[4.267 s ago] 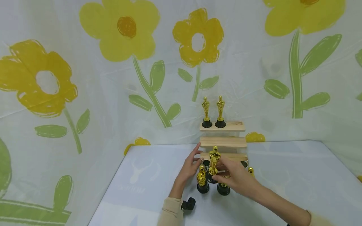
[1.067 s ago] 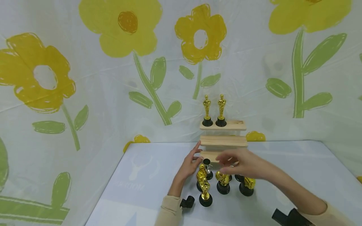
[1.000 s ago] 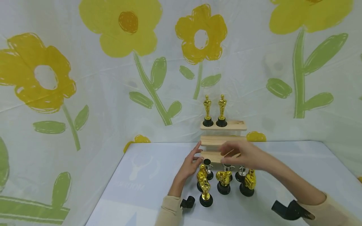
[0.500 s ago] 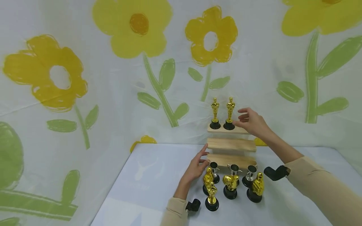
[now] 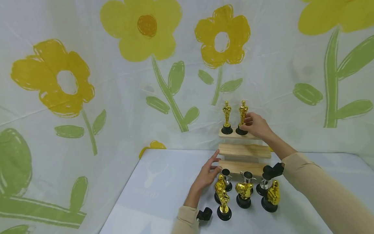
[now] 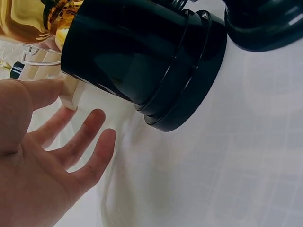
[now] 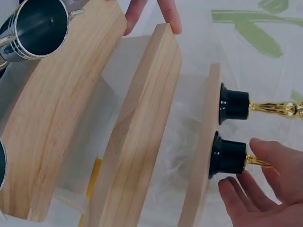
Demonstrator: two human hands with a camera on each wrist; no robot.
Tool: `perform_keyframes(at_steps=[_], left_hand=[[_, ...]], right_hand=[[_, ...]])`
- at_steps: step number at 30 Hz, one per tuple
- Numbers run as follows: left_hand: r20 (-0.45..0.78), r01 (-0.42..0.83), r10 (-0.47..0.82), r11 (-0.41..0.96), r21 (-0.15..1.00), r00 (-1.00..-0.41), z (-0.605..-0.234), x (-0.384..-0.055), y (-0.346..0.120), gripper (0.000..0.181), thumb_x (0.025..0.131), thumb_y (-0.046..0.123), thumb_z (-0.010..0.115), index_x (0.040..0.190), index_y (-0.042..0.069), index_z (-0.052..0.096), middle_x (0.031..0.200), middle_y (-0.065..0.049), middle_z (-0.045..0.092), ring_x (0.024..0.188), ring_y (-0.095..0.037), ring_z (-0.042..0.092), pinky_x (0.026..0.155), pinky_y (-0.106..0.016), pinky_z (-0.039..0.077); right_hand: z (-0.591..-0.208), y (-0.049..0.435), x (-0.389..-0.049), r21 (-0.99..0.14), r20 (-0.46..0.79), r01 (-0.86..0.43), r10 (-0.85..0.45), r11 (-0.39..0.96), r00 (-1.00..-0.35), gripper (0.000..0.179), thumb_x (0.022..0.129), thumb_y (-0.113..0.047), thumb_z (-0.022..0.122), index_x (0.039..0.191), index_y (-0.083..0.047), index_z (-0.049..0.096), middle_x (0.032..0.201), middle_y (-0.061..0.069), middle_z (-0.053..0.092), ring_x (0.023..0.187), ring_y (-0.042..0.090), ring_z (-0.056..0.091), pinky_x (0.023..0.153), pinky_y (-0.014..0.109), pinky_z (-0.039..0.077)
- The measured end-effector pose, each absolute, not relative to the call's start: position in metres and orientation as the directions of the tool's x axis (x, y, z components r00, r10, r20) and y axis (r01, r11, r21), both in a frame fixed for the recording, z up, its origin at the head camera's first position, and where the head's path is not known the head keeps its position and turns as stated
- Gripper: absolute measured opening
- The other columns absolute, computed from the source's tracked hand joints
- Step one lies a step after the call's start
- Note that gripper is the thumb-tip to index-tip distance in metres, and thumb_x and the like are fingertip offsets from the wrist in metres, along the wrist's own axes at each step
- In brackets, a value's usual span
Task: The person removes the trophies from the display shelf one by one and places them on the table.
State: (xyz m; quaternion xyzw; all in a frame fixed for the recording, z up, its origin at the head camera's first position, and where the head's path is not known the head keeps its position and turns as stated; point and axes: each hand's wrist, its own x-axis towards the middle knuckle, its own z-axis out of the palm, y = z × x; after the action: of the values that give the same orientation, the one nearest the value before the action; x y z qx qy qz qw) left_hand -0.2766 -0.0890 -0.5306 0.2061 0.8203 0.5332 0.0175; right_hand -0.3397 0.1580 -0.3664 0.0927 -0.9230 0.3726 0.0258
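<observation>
My right hand is at the top tier of a wooden stepped display rack. Its thumb and fingers hold the right gold statuette trophy just above the black base; in the right wrist view that base stands upright on the board. Beside it on the same tier stands a matching statuette trophy. My left hand touches the rack's left end with fingers spread. In the left wrist view the thumb and a fingertip meet a wooden board end, close to a large black trophy base.
Before the rack stand small silver cups on black bases. Nearer are several gold trophies: a figure, a bulky one and a hand-shaped one. Flower-printed cloth hangs behind the white table.
A statuette once in my right hand now stands at the front of the table. That hand has risen past the cups to the top tier's right statuette. My left hand stays at the rack.
</observation>
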Motion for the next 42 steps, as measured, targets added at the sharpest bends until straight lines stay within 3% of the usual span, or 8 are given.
perform_keyframes(at_steps=[9, 14, 34, 37, 42], left_hand=[[0.17, 0.303, 0.358, 0.358, 0.883, -0.918, -0.528, -0.274, -0.087, 0.067, 0.1, 0.02, 0.055, 0.155, 0.039, 0.022, 0.143, -0.012, 0.052, 0.111, -0.031, 0.064, 0.085, -0.032, 0.056], [0.164, 0.295, 0.357, 0.35, 0.889, -0.92, -0.528, -0.275, -0.087, 0.068, 0.1, 0.019, 0.056, 0.155, 0.041, 0.023, 0.143, -0.012, 0.052, 0.11, -0.03, 0.065, 0.08, -0.029, 0.056], [0.18, 0.316, 0.358, 0.37, 0.874, -0.916, -0.532, -0.28, -0.088, 0.067, 0.101, 0.017, 0.054, 0.155, 0.04, 0.021, 0.142, -0.012, 0.053, 0.11, -0.03, 0.066, 0.087, -0.033, 0.056], [0.193, 0.326, 0.358, 0.361, 0.874, -0.914, -0.531, -0.279, -0.087, 0.066, 0.101, 0.017, 0.054, 0.156, 0.036, 0.022, 0.141, -0.013, 0.054, 0.109, -0.032, 0.066, 0.085, -0.035, 0.056], [0.205, 0.335, 0.367, 0.337, 0.88, -0.907, -0.504, -0.263, -0.086, 0.064, 0.1, 0.01, 0.053, 0.157, 0.019, 0.026, 0.139, -0.022, 0.053, 0.108, -0.04, 0.065, 0.086, -0.044, 0.056]], right_hand=[[-0.375, 0.161, -0.348, -0.658, 0.147, -0.23, -0.177, 0.717, -0.973, 0.042, 0.095, -0.017, 0.063, 0.128, 0.006, 0.051, 0.133, 0.033, 0.054, 0.121, 0.048, 0.055, 0.095, 0.055, 0.051], [-0.375, 0.162, -0.349, -0.654, 0.155, -0.233, -0.174, 0.719, -0.972, 0.044, 0.095, -0.017, 0.062, 0.129, 0.007, 0.05, 0.133, 0.033, 0.054, 0.121, 0.048, 0.055, 0.095, 0.054, 0.051], [-0.376, 0.158, -0.349, -0.615, 0.161, -0.23, -0.165, 0.754, -0.973, 0.032, 0.097, -0.018, 0.061, 0.12, 0.003, 0.055, 0.129, 0.031, 0.058, 0.119, 0.046, 0.057, 0.092, 0.054, 0.052], [-0.378, 0.159, -0.349, -0.612, 0.165, -0.23, -0.163, 0.757, -0.973, 0.033, 0.097, -0.018, 0.061, 0.121, 0.003, 0.054, 0.13, 0.031, 0.058, 0.119, 0.046, 0.057, 0.092, 0.055, 0.052], [-0.38, 0.16, -0.349, -0.607, 0.174, -0.23, -0.156, 0.76, -0.972, 0.033, 0.097, -0.019, 0.061, 0.122, 0.001, 0.053, 0.131, 0.03, 0.058, 0.12, 0.046, 0.057, 0.092, 0.056, 0.052]])
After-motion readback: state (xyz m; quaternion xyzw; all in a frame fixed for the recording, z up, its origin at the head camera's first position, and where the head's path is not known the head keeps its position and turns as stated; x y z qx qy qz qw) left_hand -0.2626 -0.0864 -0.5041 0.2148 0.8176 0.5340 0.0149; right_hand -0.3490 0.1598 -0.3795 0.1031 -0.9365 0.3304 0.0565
